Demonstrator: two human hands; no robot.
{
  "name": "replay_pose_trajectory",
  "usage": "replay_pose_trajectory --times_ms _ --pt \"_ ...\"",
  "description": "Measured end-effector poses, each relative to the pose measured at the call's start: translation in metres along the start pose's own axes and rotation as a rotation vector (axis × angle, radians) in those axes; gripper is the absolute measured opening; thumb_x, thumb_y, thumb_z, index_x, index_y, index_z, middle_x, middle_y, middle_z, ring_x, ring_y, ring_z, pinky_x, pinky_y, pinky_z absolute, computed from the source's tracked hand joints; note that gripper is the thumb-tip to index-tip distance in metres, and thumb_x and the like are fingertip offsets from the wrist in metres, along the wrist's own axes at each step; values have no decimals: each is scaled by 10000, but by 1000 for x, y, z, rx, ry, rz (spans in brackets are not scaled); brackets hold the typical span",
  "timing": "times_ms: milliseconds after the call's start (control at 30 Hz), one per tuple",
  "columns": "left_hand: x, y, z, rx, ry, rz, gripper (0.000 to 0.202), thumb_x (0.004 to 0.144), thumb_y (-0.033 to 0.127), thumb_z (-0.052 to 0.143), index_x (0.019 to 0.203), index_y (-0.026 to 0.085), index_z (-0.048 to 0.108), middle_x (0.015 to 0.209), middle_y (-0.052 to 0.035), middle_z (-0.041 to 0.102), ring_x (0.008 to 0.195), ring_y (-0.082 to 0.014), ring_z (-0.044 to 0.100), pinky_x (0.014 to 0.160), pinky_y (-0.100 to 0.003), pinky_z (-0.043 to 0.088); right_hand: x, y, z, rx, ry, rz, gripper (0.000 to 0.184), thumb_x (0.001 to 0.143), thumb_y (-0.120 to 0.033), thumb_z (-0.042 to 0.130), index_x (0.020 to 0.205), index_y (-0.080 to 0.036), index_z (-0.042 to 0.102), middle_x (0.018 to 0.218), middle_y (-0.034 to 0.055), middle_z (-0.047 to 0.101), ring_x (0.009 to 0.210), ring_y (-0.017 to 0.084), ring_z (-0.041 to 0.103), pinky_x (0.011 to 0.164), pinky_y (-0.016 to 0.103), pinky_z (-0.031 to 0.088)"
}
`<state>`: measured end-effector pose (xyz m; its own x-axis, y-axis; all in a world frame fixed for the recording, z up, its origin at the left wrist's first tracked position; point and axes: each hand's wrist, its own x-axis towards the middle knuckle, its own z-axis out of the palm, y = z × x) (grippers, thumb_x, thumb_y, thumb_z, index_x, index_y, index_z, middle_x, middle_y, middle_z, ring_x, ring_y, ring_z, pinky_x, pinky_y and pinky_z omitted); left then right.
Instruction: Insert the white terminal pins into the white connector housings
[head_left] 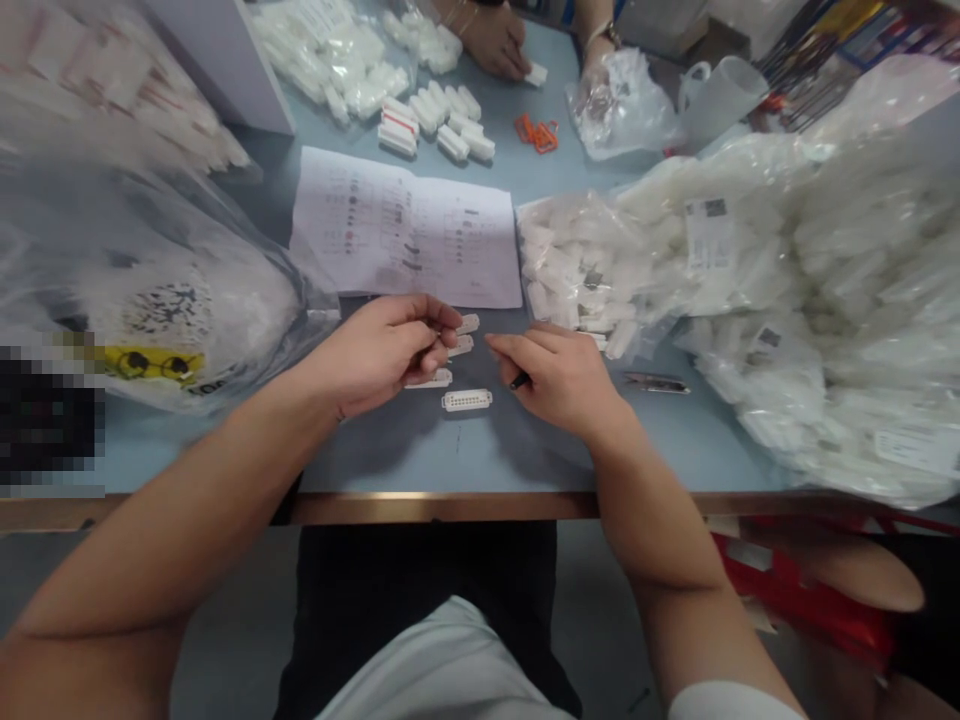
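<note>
The person's left hand point(379, 355) is curled, its fingertips drawn in close to the thumb; from where I stand, I cannot tell whether it pinches anything small. The right hand point(559, 380) is closed narrowly around a black pen-like tool point(519, 381), its fingers point(511, 345) reaching toward the left hand.

Between the 2 hands lie 4 white multi-pin connector housings. The nearest housing point(466, 401), the one fully in view, sits just below the fingertips of both hands. Its long axis runs crosswise, left to right, and it looks a little closer to the right hand than to the left. The other 3 lie just beside the left hand's fingers and lower edge.

Ahead of the hands is a printed sheet point(405, 228) on the pale blue table point(525, 460). Right of the right hand lie a small pair of snips point(656, 382) and a heap of bagged white parts point(787, 300). Left of the left hand slumps a clear plastic bag point(150, 290) with a yellow label. Farther ahead, past the sheet, are rows of loose white connectors point(435, 122), orange clips point(536, 133), and a co-worker's hand point(487, 40).
</note>
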<state>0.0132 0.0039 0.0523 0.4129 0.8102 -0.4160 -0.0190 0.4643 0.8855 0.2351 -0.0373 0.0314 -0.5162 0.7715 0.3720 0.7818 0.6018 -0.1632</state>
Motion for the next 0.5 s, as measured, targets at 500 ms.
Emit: replay_pose_trajectory --times_ms 500 --pt "1 -10 8 4 -32 24 241 790 351 794 810 167 641 711 2 659 466 -27 466 438 -162 349 8 -20 0 305 262 106 131 911 -180 602 971 -232 706 898 18 727 788 119 662 666 230 511"
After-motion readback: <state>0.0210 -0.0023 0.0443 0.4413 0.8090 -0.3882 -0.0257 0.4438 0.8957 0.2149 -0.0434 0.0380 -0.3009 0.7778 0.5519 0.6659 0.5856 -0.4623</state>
